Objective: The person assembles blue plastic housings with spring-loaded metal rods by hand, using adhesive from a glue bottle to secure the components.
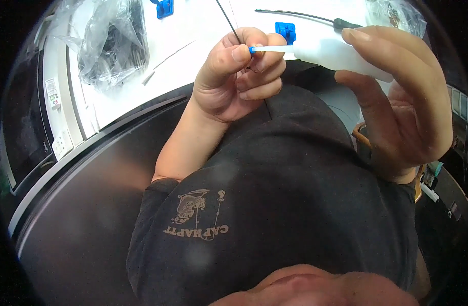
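White tabletop (203,30) fills the upper part of the head view, its curved dark edge running down to the left above a dark floor. Close above the person's dark shirt, the left hand (239,76) is curled shut, thumb and forefinger pinching a thin black wire (228,20) that rises toward the top edge. The right hand (402,97) is wrapped around a white squeeze bottle (341,55), thumb on top and fingers below. The bottle's slim nozzle ends in a blue tip (253,49) that touches the left fingertips right where the wire is pinched.

On the table to the left lies a crumpled clear plastic bag (109,43) with dark contents. Two small blue clips (285,30) sit further back, one near the top edge, one just behind the bottle. A dark-handled tool (315,19) lies at the far right. White labels (53,94) sit on the grey unit left of the table. Open tabletop remains between the bag and the hands.
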Action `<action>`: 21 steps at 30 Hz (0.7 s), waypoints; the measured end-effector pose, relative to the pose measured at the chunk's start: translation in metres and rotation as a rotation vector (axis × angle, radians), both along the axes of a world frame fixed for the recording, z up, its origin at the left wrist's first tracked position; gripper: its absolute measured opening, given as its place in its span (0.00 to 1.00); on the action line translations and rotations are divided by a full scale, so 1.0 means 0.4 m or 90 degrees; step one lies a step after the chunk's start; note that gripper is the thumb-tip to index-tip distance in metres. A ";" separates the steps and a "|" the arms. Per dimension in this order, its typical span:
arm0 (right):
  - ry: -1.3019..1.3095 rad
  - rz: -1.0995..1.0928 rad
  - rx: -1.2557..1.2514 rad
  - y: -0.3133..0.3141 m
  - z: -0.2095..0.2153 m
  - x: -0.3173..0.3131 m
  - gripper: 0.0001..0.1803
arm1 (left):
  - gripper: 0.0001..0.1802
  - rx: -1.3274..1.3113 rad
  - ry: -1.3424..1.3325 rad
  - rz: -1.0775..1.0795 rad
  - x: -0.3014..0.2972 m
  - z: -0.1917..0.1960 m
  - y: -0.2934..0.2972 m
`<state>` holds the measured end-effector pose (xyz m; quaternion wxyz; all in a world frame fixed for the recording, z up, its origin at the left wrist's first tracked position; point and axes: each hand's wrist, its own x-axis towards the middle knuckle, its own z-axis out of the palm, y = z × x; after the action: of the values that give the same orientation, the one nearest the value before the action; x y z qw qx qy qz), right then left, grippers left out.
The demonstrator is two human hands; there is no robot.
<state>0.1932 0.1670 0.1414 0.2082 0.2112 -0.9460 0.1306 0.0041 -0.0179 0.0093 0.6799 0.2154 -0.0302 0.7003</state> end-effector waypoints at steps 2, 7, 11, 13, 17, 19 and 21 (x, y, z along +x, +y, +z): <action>0.011 0.022 0.006 0.019 -0.007 0.002 0.27 | 0.11 0.008 -0.009 -0.012 0.000 -0.002 0.003; 0.017 0.033 0.020 0.020 -0.004 0.004 0.27 | 0.11 0.001 -0.003 -0.001 -0.001 -0.003 0.002; 0.017 0.035 0.034 0.019 0.000 0.003 0.27 | 0.11 0.004 -0.005 -0.005 0.000 -0.005 0.002; 0.018 0.036 0.040 0.019 0.000 0.003 0.27 | 0.11 0.005 0.000 -0.001 -0.002 -0.007 0.001; 0.019 0.036 0.054 0.020 0.004 0.004 0.27 | 0.11 0.002 0.007 0.011 -0.001 -0.006 0.001; 0.020 0.035 0.061 0.020 0.007 0.006 0.27 | 0.12 0.003 0.004 0.006 -0.001 -0.007 0.002; 0.021 0.035 0.068 0.020 0.009 0.009 0.27 | 0.12 0.004 0.002 0.002 0.000 -0.007 0.002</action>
<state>0.1966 0.1749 0.1451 0.2086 0.2498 -0.9420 0.0818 0.0041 -0.0169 0.0064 0.6780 0.2188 -0.0312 0.7010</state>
